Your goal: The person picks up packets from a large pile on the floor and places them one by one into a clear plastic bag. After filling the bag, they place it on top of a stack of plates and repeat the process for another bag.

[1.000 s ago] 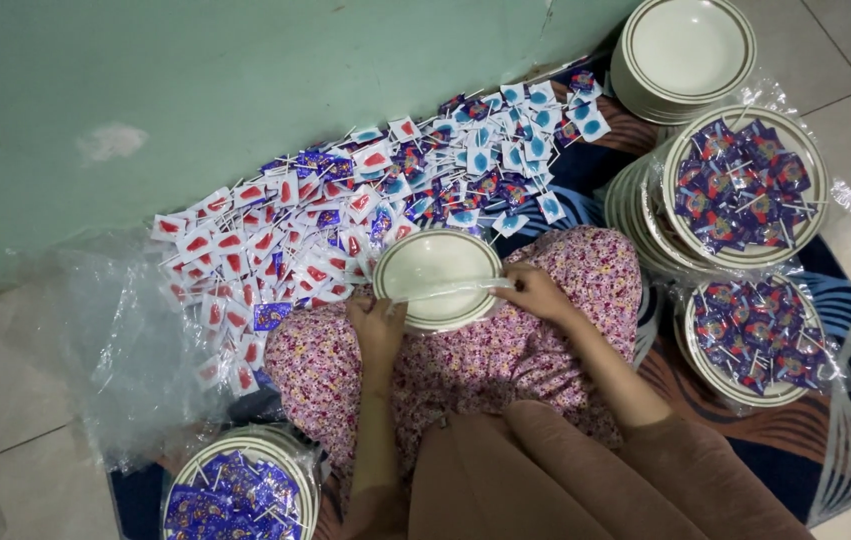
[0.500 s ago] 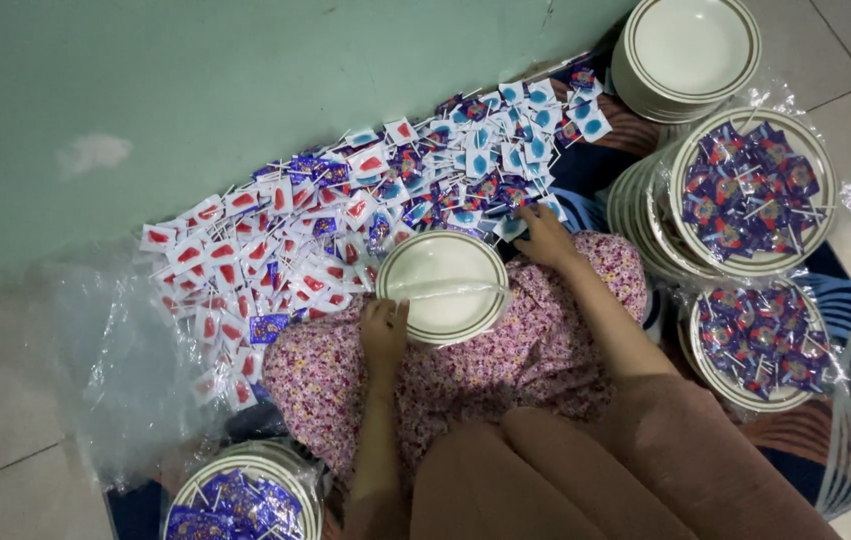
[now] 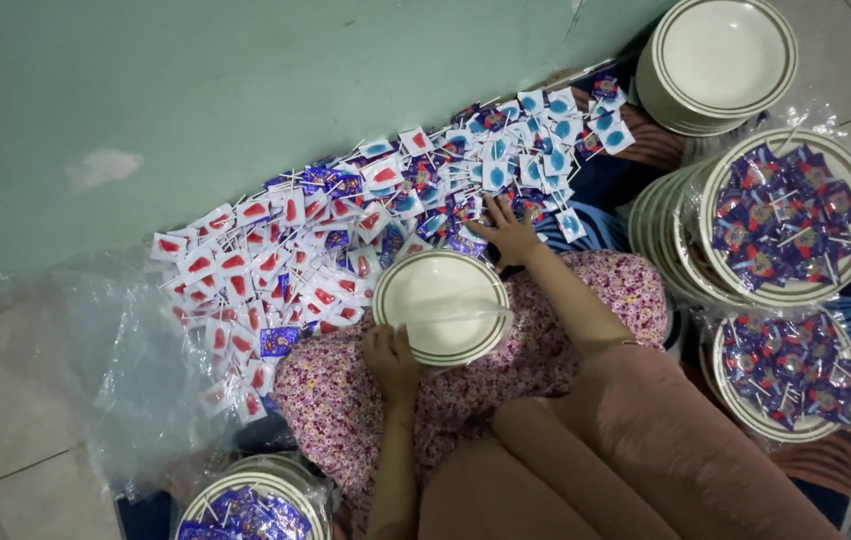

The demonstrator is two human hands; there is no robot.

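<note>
— Starting with the biggest thing: what lies around the empty white round plate with the green rim [image 3: 442, 306]?

— That plate rests on the person's lap, on pink flowered cloth [image 3: 505, 375]. Beyond it, against the green wall [image 3: 195, 110], spreads a wide heap of small wrapped candies on sticks, red, blue and purple [image 3: 345, 235]. Left of the plate lies crumpled clear plastic sheet [image 3: 95, 370]. Right of the plate stand stacked plates filled with purple candies under clear wrap [image 3: 785, 215], and farther up a stack of empty white plates [image 3: 720, 60].

— And the hands?

— The left hand [image 3: 390, 360] grips the plate's near rim, fingers curled over the edge. The right hand [image 3: 510, 232] is just past the plate's far rim, fingers spread flat on the candies; whether it has hold of one, I cannot tell.
</note>
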